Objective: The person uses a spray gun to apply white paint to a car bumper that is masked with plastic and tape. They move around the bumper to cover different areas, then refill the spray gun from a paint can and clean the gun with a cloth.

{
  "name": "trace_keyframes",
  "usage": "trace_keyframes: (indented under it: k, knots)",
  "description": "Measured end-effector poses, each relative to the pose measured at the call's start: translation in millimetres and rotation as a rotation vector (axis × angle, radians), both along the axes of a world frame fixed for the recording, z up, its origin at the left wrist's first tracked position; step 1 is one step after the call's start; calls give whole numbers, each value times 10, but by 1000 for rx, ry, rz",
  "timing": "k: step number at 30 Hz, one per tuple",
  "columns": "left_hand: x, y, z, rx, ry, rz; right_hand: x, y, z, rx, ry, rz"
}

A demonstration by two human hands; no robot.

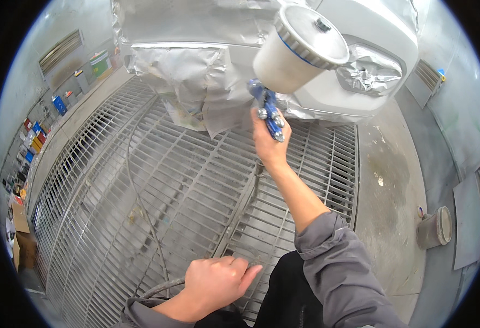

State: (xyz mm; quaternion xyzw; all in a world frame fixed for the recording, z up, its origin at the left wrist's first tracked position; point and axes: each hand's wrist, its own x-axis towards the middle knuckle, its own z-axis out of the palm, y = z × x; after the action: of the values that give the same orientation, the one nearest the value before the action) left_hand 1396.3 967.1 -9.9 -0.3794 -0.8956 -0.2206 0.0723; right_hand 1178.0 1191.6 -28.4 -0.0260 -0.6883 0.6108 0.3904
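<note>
While my right hand (270,143) gripped the blue spray gun (268,112), its white cup (300,48) raised at the masked white car panel (355,65), I judged spraying underway; the next pass needed a steady sweep. My left hand (216,281) closed, I think, on the air hose (161,287). Coloured boxes (32,139) lined the left wall ledge.

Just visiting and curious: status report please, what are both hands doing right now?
Right hand gripping blue spray gun, cup on top, aimed at masked white car panel. Left hand closed on hose near knee. Nothing between gun and panel.
</note>
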Motion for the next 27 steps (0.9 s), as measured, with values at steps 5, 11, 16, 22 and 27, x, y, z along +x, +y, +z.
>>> trace_keyframes:
  k: [5, 11, 16, 22, 27]
  knots:
    - [-13, -135, -40, 64, -27, 42, -145, -107, -177, 31, -15, 242]
    - [-10, -31, 1, 94, -5, 5, 121, 400, -628, -194, -46, 193]
    - [22, 176, 86, 134, -3, -42, 478, 1071, -942, -278, -65, 155]
    - [108, 545, 128, 137, 78, -71, 916, 1921, -1247, -229, -105, 102]
    - [161, 932, 182, 147, 121, -99, 1201, 2559, -1262, -219, -93, -20]
